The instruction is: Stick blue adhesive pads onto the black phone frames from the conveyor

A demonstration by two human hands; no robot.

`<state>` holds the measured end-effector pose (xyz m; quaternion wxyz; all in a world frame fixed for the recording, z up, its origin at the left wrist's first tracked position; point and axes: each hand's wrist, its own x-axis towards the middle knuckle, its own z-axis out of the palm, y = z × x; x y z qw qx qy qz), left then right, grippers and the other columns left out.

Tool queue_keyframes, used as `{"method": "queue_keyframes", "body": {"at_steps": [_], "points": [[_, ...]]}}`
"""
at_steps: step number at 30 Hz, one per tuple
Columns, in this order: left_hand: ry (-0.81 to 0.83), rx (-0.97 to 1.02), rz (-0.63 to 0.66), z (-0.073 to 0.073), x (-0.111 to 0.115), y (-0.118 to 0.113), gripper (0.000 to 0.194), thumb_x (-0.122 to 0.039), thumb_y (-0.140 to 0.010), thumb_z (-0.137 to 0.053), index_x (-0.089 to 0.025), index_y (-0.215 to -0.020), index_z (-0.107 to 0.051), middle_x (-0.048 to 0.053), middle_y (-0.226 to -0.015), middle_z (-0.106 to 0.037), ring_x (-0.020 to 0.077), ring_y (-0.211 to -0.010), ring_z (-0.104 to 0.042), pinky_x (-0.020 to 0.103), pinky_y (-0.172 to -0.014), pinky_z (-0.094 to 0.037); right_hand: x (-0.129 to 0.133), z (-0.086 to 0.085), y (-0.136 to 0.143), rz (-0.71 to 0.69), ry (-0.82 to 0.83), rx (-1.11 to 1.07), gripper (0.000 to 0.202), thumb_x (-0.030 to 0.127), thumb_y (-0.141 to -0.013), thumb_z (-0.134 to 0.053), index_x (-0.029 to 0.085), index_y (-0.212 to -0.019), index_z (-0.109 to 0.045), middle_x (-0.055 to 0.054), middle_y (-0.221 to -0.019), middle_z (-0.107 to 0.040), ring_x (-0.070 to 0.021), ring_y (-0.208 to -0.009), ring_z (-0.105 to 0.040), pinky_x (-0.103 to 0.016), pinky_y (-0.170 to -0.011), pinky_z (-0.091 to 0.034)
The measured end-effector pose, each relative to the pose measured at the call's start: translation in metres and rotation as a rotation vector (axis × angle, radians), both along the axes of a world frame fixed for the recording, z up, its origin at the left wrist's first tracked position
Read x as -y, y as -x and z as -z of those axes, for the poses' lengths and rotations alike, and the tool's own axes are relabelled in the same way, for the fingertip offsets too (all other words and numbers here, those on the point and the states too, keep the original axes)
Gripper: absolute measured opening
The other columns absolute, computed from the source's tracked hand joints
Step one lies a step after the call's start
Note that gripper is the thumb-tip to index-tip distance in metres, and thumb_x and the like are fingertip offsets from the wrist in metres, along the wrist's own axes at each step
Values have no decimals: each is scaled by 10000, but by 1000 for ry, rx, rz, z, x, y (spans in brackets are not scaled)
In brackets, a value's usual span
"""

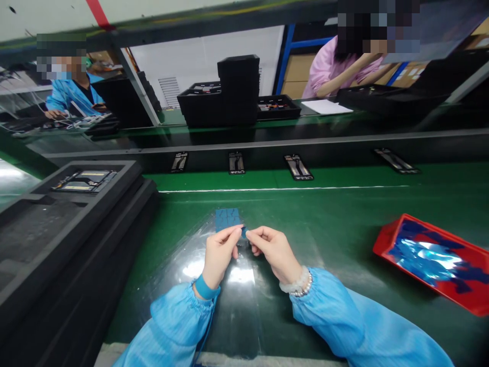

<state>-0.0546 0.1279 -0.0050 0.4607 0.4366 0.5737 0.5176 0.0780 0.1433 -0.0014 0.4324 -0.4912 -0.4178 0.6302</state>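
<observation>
Between my two hands, in the middle of the view, is a small dark blue film piece (243,232). My left hand (220,251) pinches its left side between thumb and forefinger, and a blue band circles that wrist. From the other side, my right hand (273,250) pinches it too; a pale scrunchie and a beaded bracelet sit on that wrist. Just behind my fingertips lies a sheet of blue film pieces (226,218), partly covered by my left hand. Beneath my hands a clear plastic sheet (179,270) shines on the green mat.
A red bin (405,220) of shiny blue film scraps stands at right. Stacked black foam trays (126,204) at left hold a phone part (86,179). Several phone parts, including this one (298,167), lie along the back belt. Two people sit beyond, near black boxes (239,92).
</observation>
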Motion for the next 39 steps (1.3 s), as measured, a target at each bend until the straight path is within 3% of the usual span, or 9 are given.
{"method": "queue_keyframes", "body": {"at_steps": [3, 8, 14, 24, 31, 34, 37, 39], "points": [[-8, 3, -22, -2, -2, 6, 302, -430, -734, -632, -177, -858, -741, 26, -691, -678, 42, -360, -370, 208, -363, -286, 3, -6, -2, -48, 78, -68, 331, 454, -605, -723, 171, -585, -553, 34, -497, -515, -81, -464, -450, -228, -477, -363], [67, 63, 91, -3, -6, 14, 398, -463, -729, -629, -144, -947, -723, -35, -464, -525, 45, -364, -341, 181, -355, -251, 5, -12, -5, -151, 208, -152, 327, 419, -622, -710, 169, -566, -506, 42, -486, -502, -70, -431, -440, -221, -460, -354], [120, 128, 149, 2, -5, 10, 415, -452, -674, -679, -114, -910, -725, -78, -448, -366, 36, -399, -281, 169, -370, -166, 5, -9, -4, -135, 242, -166, 324, 413, -607, -722, 168, -572, -514, 48, -483, -496, -61, -430, -421, -211, -452, -338], [138, 148, 86, 3, -6, 9, 325, -405, -630, -707, -135, -810, -737, -33, -542, -527, 28, -408, -287, 175, -378, -178, 8, -9, -1, -119, 218, -122, 307, 400, -614, -712, 165, -561, -522, 44, -476, -498, -59, -440, -411, -206, -462, -314], [137, 106, 46, 2, -6, 7, 295, -398, -615, -717, -126, -728, -714, -35, -507, -527, 30, -399, -310, 169, -383, -210, 7, -5, 2, -124, 188, -85, 311, 403, -638, -692, 169, -550, -507, 45, -459, -482, -65, -438, -402, -210, -460, -303], [117, 51, 7, 3, -4, 3, 295, -420, -663, -670, -128, -702, -700, -31, -496, -534, 46, -402, -349, 178, -395, -258, 10, -3, 5, -115, 121, -40, 313, 415, -661, -671, 176, -551, -502, 42, -459, -483, -71, -447, -409, -216, -472, -326], [50, -40, -63, 5, -7, 8, 255, -390, -707, -639, -142, -684, -691, -5, -559, -594, 93, -498, -478, 210, -492, -381, 5, -1, 6, -141, -141, 261, 308, 443, -743, -573, 184, -583, -526, 25, -464, -505, -97, -452, -445, -232, -475, -371], [-16, -105, -135, 5, -12, 20, 211, -356, -736, -618, -160, -744, -697, 10, -660, -637, 131, -637, -551, 238, -624, -432, -17, -2, 5, -140, -329, 485, 312, 450, -776, -530, 185, -615, -565, -3, -526, -563, -126, -514, -507, -251, -525, -417]]}}
